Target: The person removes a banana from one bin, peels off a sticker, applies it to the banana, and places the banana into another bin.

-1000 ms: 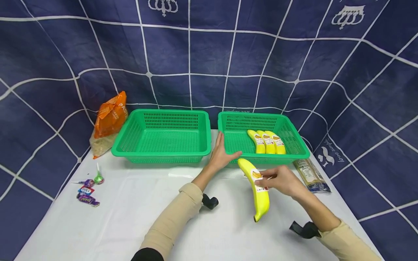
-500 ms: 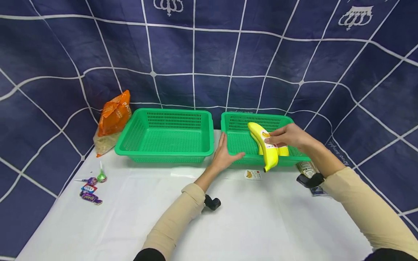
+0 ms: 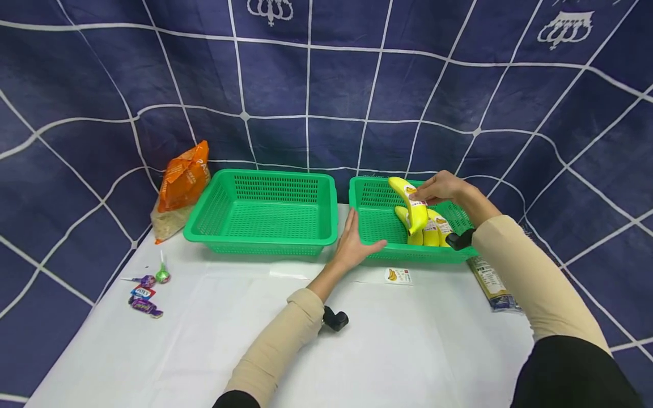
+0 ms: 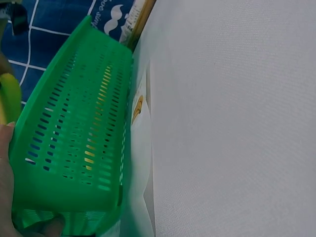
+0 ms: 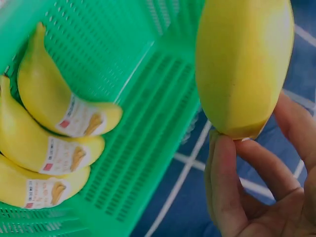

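A yellow banana (image 3: 410,205) with a white label is held by my right hand (image 3: 442,188) above the right green basket (image 3: 428,254). In the right wrist view, fingertips and thumb pinch one end of that banana (image 5: 242,64). Beneath it, three similar labelled bananas (image 5: 49,94) lie side by side in the basket. My left hand (image 3: 352,246) rests at the basket's near left corner, fingers straight along its side and thumb spread toward the front rim. The left wrist view has this hand (image 4: 6,182) at the rim of the perforated basket (image 4: 69,143).
Left of this basket stands a second green basket (image 3: 260,243). An orange bag (image 3: 185,181) leans beside it. Lollipops (image 3: 162,275) and a purple wrapped candy (image 3: 145,306) lie at the left. A banana-printed label (image 3: 398,276) is on the table; a packet (image 3: 492,283) lies at the right.
My right hand has carried the banana from over the table in front up and away, to above the right basket. The label on the table has come into sight. My left hand stays at the corner.
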